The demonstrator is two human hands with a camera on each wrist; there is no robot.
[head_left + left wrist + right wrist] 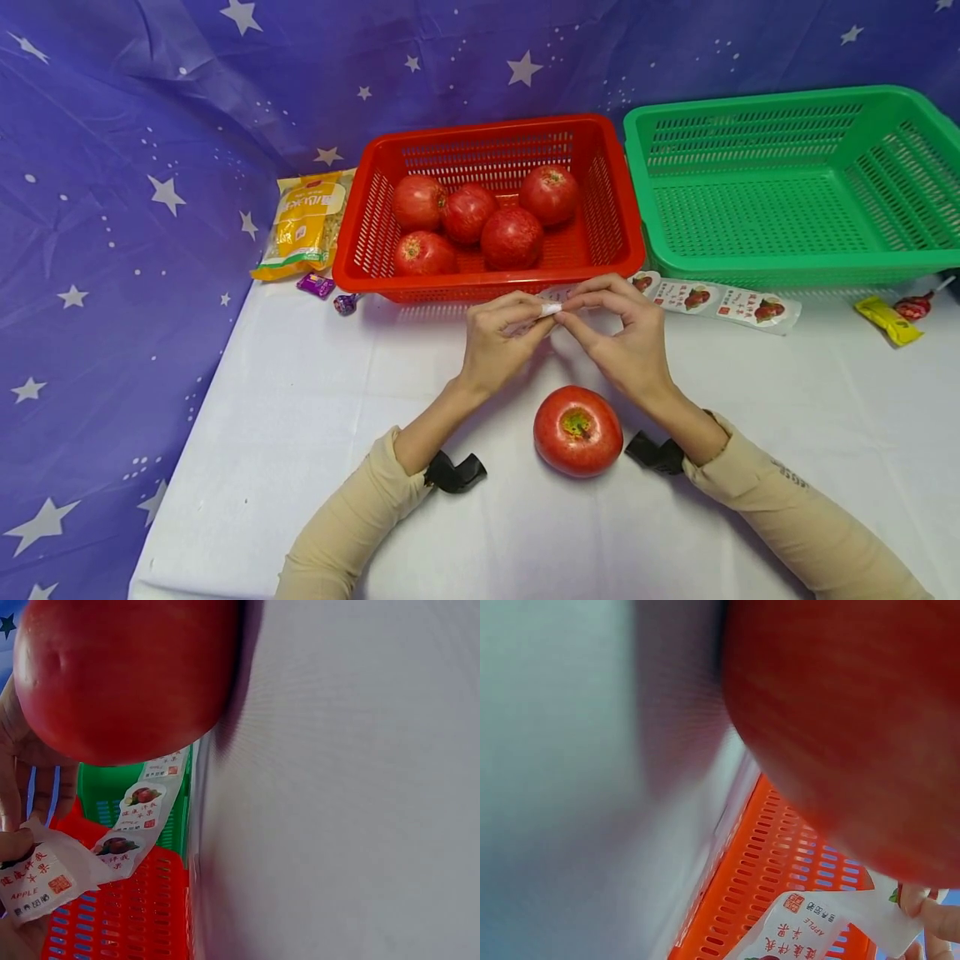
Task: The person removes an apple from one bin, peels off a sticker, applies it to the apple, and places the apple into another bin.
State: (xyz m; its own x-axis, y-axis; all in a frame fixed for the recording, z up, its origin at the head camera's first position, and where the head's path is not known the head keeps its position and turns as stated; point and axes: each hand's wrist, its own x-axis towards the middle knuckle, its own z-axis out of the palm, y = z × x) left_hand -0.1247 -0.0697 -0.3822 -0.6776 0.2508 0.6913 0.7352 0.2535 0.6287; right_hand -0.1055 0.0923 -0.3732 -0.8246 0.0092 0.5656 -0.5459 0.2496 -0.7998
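Observation:
My left hand (495, 342) and right hand (630, 337) meet just in front of the red basket. Between their fingertips they pinch the near end of a strip of apple stickers (693, 297). Printed labels show on the strip (135, 810) in the left wrist view, where its held end bends over. A large red apple (577, 442) sits on the white cloth between my forearms, nearer to me than the hands. It fills much of both wrist views and hides part of the hands there.
Several red apples (512, 238) lie in the red basket (487, 283). To its right stands a green basket (750, 212). A yellow food bag (303, 225), a purple candy (316, 285) and a lollipop (346, 304) lie left; a yellow packet (888, 321) and a red lollipop (912, 307) lie right.

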